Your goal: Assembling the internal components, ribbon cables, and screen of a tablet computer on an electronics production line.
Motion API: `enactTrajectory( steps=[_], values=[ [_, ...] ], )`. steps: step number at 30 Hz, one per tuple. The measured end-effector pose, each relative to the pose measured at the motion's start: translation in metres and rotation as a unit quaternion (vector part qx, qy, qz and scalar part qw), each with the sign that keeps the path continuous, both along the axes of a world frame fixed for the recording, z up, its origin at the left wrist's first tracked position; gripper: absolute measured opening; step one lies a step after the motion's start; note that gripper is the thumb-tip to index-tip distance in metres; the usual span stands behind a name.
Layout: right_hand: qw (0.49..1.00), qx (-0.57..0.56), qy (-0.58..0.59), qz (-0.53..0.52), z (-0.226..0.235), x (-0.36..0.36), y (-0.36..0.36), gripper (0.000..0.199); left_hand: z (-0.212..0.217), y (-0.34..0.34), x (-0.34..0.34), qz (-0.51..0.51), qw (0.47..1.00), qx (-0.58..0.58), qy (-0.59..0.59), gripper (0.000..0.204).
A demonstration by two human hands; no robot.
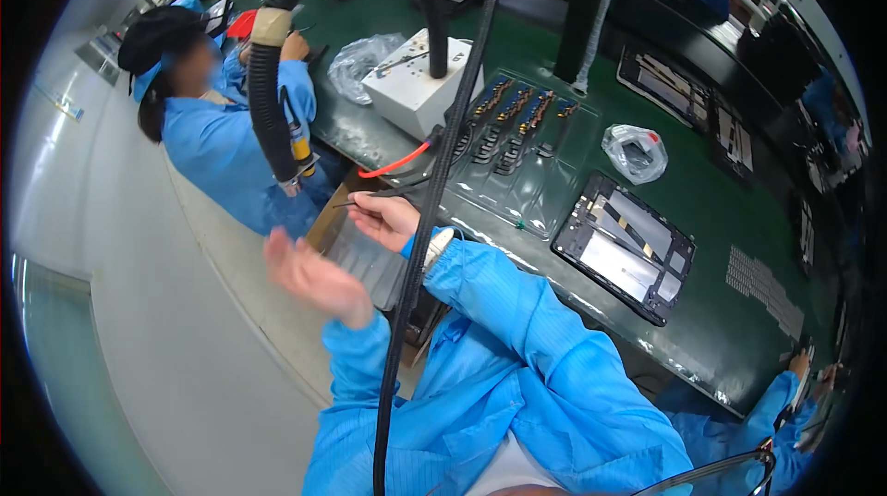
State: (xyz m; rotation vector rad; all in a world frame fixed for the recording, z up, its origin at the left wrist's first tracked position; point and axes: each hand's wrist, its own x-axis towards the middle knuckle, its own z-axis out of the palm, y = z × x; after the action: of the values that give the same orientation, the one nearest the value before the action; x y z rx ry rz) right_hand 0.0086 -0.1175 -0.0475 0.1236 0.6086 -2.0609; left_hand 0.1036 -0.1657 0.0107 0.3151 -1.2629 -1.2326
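Note:
My right hand [386,219] is closed round a thin dark tool [346,204], its narrow tip pointing left; it may be tweezers, but the hand hides most of it. Lower and to the left, my left hand [319,279] is raised off the bench edge, fingers apart and slightly blurred, with nothing in it. A pale wristband [439,248] circles my right wrist. Below the hands a cardboard box [325,226] and clear plastic [356,256] show beside the bench. On the bench to the right lies an opened tablet [628,247] with its inner parts exposed.
A white box [420,80] stands behind my hands, under a thick black hose [268,71]. A clear tray [517,154] carries rows of small cable parts. A bagged coil [635,152] lies near the tablet. A co-worker in blue [217,136] sits at left; a black cable [416,265] crosses the view.

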Motion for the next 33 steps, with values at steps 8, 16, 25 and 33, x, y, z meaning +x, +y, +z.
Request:
enactTrajectory(
  steps=[8,16,25,33],
  values=[
    [0.998,-0.037,-0.023,0.046,0.023,0.006,-0.028,0.018,-0.015,-0.047,-0.034,-0.315,0.881,0.349,0.048,0.048],
    [0.996,-0.016,-0.019,-0.082,0.029,0.014,-0.001,0.015,-0.032,-0.033,-0.043,-0.311,0.892,0.323,0.059,0.048],
    [0.701,0.321,0.359,-0.526,0.110,0.073,0.292,0.013,0.016,0.163,-0.078,-0.632,0.741,-0.127,-0.186,0.038],
    [0.597,0.567,0.410,-0.393,0.058,0.020,0.413,0.015,-0.036,0.302,-0.134,-0.436,0.580,-0.643,-0.245,0.025]
  ],
)
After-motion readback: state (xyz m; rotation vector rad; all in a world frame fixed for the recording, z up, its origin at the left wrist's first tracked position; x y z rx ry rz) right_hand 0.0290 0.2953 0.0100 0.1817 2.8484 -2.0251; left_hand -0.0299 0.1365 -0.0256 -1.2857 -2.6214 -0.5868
